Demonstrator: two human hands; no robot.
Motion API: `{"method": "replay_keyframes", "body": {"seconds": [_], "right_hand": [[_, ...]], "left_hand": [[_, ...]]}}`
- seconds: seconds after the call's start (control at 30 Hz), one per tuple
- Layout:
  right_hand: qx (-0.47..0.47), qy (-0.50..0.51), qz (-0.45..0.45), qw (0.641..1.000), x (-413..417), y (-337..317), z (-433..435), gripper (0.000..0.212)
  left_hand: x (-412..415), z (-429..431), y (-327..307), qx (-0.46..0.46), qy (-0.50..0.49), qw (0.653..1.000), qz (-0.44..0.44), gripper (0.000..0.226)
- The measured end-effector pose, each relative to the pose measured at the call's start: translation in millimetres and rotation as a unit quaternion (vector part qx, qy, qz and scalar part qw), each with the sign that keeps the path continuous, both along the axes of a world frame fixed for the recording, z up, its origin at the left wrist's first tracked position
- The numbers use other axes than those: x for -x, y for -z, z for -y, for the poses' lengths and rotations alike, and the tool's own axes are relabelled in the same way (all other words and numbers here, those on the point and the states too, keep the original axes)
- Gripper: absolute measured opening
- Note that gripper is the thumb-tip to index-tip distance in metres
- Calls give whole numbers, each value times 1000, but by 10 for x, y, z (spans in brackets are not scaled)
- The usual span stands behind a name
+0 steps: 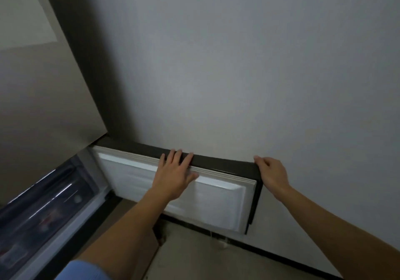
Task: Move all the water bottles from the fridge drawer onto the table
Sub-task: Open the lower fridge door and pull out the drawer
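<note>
The lower fridge door (216, 199) stands swung wide open, its white inner liner facing me and its dark outer face close to the wall. My left hand (175, 175) lies over the door's top edge, fingers hooked across the dark rim and thumb on the white liner. My right hand (271, 172) curls around the door's far top corner. At the lower left, the dark translucent fridge drawer (49, 206) shows inside the open compartment. Its contents are blurred, and I cannot make out any water bottles. No table is in view.
The closed upper fridge door (39, 106) fills the left side. A plain grey wall (238, 63) runs right behind the open door. Beige floor (194, 256) with a dark skirting strip lies below. A blue sleeve (86, 271) shows at the bottom edge.
</note>
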State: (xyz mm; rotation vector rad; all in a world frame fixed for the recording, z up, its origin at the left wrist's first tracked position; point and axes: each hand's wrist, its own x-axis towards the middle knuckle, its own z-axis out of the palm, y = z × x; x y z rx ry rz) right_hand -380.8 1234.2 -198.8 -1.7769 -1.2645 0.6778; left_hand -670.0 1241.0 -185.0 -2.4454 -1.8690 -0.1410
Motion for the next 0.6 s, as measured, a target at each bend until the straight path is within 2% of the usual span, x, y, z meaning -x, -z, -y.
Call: {"method": "replay_keyframes", "body": {"seconds": [0.1,0.23,0.3,0.47,0.6], "right_hand": [[-40,75,8,996,-23,71,-183,43],[-3,156,-118,981,84,202,-425,50],[13,147,-147,978,117,192,-556,53],[13,61,-88,994,18,168,-767,49],[115,-42,-10,992,-251,205,-829,64]], "left_hand": [[-98,-341,42,-38,16,999,-8,82],[-235,-714,14,-51,17,998,-14,66],[-297,-828,-5,-43,7,999,-22,61],[-392,-1006,-33,-27,-24,999,-28,58],[-481,-996,-80,-26,-73,997,0,53]]}}
